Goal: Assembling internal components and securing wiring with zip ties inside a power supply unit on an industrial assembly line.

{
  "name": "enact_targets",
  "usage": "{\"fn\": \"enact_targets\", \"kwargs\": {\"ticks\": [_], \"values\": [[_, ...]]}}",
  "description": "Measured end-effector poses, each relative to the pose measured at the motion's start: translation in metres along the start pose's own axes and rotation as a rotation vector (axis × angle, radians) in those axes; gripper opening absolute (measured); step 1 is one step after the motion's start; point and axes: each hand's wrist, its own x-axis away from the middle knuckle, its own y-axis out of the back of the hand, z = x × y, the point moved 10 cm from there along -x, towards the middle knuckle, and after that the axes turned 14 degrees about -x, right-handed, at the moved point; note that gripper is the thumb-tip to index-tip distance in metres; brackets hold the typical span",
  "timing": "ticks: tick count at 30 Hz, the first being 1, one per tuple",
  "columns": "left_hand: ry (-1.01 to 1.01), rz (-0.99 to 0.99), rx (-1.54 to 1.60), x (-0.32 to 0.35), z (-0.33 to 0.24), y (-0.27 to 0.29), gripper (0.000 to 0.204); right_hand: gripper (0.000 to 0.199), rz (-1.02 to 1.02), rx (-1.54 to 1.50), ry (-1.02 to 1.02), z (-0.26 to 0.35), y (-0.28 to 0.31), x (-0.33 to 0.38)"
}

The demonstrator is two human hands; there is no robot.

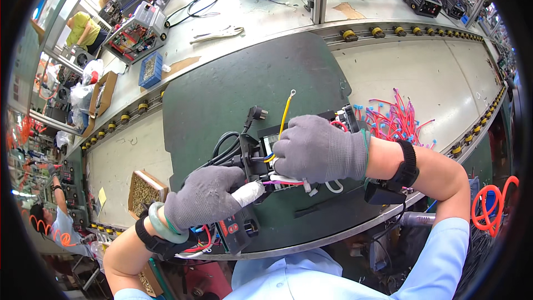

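Both gloved hands close on the black electrical unit (261,155) on the green mat (222,94) near the bench's front edge, left hand (206,195) gripping its front, right hand (320,149) pressing its top, bare mat beyond.

One head-worn fisheye view looks steeply down, close over the green mat (233,86).
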Motion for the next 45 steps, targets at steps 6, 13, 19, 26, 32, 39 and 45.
{"fn": "enact_targets", "kwargs": {"ticks": [6, 13, 19, 26, 32, 39, 45], "values": [[-0.338, 0.081, 0.301, -0.011, -0.010, -0.017, 0.053, 0.011, 0.010, -0.022, -0.007, 0.001, -0.003, -0.007], [-0.394, 0.149, 0.393, -0.018, 0.001, -0.032, 0.051, 0.010, 0.063, -0.109, -0.011, -0.003, -0.010, -0.009], [-0.437, 0.099, 0.444, -0.017, 0.001, -0.029, 0.048, 0.010, 0.065, -0.149, -0.025, -0.006, -0.008, -0.010], [-0.405, 0.172, 0.460, -0.018, 0.003, -0.034, 0.043, 0.012, -0.002, -0.118, -0.020, -0.004, -0.006, -0.009], [-0.459, 0.026, 0.530, -0.016, -0.003, -0.025, 0.041, 0.014, 0.092, -0.117, 0.057, 0.002, -0.011, -0.017], [-0.495, 0.076, 0.405, -0.023, -0.007, -0.022, 0.043, 0.012, 0.198, -0.118, 0.034, 0.009, -0.025, -0.017], [-0.452, 0.034, 0.401, -0.024, -0.002, -0.026, 0.045, 0.010, 0.220, -0.160, -0.230, 0.002, -0.012, -0.005]]}}
